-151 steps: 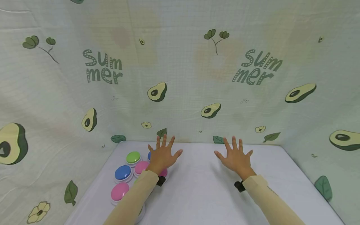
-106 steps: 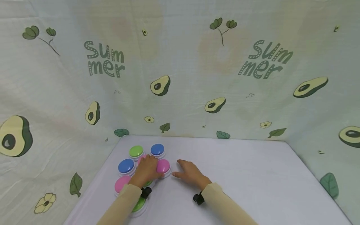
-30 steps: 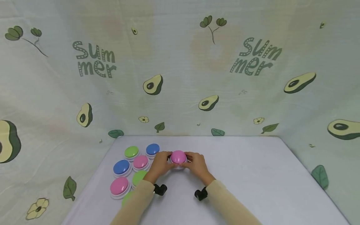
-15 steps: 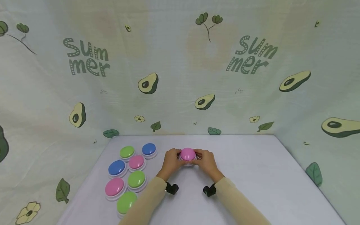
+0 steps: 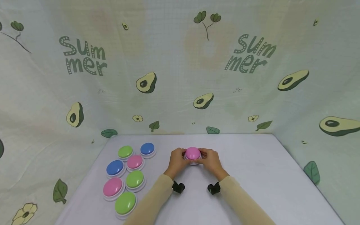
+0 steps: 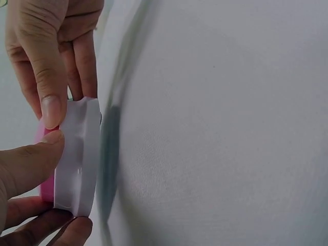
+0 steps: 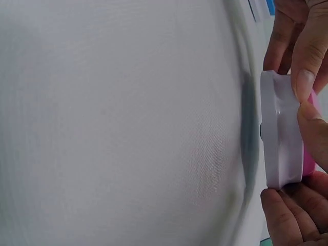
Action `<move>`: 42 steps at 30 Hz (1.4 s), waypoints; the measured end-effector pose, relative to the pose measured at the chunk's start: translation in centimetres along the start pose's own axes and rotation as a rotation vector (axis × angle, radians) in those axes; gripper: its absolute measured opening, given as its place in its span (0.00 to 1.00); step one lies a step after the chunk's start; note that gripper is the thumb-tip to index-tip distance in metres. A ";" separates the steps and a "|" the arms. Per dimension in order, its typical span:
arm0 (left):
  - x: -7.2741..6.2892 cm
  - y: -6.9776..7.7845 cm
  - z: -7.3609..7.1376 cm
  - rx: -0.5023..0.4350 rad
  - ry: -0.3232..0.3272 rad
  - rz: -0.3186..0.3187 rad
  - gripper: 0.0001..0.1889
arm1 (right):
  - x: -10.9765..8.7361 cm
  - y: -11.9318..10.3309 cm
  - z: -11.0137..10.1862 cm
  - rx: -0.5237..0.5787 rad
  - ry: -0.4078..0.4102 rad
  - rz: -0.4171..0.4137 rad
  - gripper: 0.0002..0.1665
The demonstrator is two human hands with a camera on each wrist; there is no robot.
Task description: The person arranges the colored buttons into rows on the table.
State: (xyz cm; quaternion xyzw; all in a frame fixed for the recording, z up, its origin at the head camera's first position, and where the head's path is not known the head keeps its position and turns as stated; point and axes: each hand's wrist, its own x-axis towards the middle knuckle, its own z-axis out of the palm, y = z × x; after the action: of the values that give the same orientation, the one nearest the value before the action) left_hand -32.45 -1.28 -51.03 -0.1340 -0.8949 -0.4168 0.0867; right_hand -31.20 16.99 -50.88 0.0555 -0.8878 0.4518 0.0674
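Observation:
Between both hands is a pink push button (image 5: pixel 193 153) with a domed top and a white round base. My left hand (image 5: pixel 177 161) grips its left side, my right hand (image 5: pixel 210 161) its right side. The thumbs meet at the near edge of the pink dome, and the other fingers curl round the sides. In the left wrist view the white base (image 6: pixel 77 164) faces the table with a dark shadow beside it. The right wrist view shows the same base (image 7: pixel 281 128) held just over the tabletop.
On the left of the white table (image 5: pixel 253 181) stand several more push buttons: green ones such as the nearest green button (image 5: pixel 125 203), a blue button (image 5: pixel 115 167), another blue button (image 5: pixel 147 148), and a pink button (image 5: pixel 113 186). A patterned cloth (image 5: pixel 174 56) hangs behind.
Both hands, spread apart at first, came together on the pink button at the group's right side. They have carried it right, away from the other buttons, towards the middle of the table.

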 end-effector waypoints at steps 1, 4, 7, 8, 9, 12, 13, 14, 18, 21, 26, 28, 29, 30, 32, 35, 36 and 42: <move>0.0 0.0 0.1 -0.007 -0.005 -0.011 0.29 | 0.0 0.0 -0.1 -0.010 0.000 -0.002 0.35; 0.1 0.0 0.3 -0.011 -0.012 -0.022 0.30 | 0.0 0.0 -0.2 -0.020 -0.005 0.008 0.36; 0.1 -0.2 0.4 -0.008 -0.004 -0.020 0.30 | 0.1 -0.1 -0.2 -0.027 -0.011 0.013 0.36; 0.1 -0.2 0.4 -0.007 -0.003 -0.020 0.30 | 0.2 -0.1 -0.1 -0.026 -0.015 0.021 0.36; 0.1 -0.3 0.4 -0.004 0.001 -0.017 0.30 | 0.2 -0.1 -0.1 -0.031 -0.018 0.025 0.36; 0.1 -0.4 0.5 -0.002 -0.004 -0.021 0.30 | 0.2 0.0 0.0 -0.044 -0.026 0.036 0.35; 0.0 -0.4 0.5 0.000 -0.005 -0.022 0.30 | 0.2 0.0 0.1 -0.047 -0.028 0.037 0.35; 0.0 -0.4 0.6 0.001 -0.006 -0.022 0.30 | 0.1 0.1 0.1 -0.049 -0.028 0.036 0.35; 0.1 -0.5 0.8 0.008 -0.004 -0.025 0.31 | 0.2 0.3 0.1 -0.042 -0.023 0.027 0.35; 0.1 -0.6 0.9 0.010 -0.003 -0.025 0.30 | 0.2 0.6 0.1 -0.041 -0.026 0.014 0.35; 0.2 -0.6 1.0 -0.012 -0.003 -0.007 0.30 | 0.2 0.7 0.0 -0.036 -0.025 0.015 0.35; 0.3 -0.6 1.0 -0.018 -0.001 -0.003 0.29 | 0.2 0.7 0.0 -0.035 -0.025 0.015 0.35; 0.3 -0.6 1.0 -0.019 0.000 -0.002 0.29 | 0.2 0.6 0.0 -0.036 -0.026 0.013 0.34; 0.3 -0.6 1.0 -0.017 -0.001 -0.003 0.29 | 0.2 0.6 -0.1 -0.036 -0.029 0.015 0.34; 0.3 -0.7 1.1 -0.010 -0.001 -0.003 0.29 | 0.2 0.4 -0.1 -0.040 -0.036 0.019 0.34; 0.2 -0.7 1.2 -0.001 0.008 0.008 0.29 | 0.2 0.4 -0.1 -0.050 -0.043 0.024 0.34; 0.1 -0.8 1.2 0.002 0.012 0.011 0.29 | 0.2 0.4 -0.1 -0.050 -0.044 0.025 0.34; -0.2 -1.2 1.6 -0.062 0.038 -0.009 0.29 | 0.4 0.5 0.1 -0.038 -0.051 0.031 0.35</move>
State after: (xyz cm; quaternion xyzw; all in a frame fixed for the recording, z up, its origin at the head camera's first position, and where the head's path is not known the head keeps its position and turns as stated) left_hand -32.70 -0.81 -53.01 -0.1244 -0.8803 -0.4472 0.0978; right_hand -31.64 17.23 -51.29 0.0521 -0.8983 0.4345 0.0386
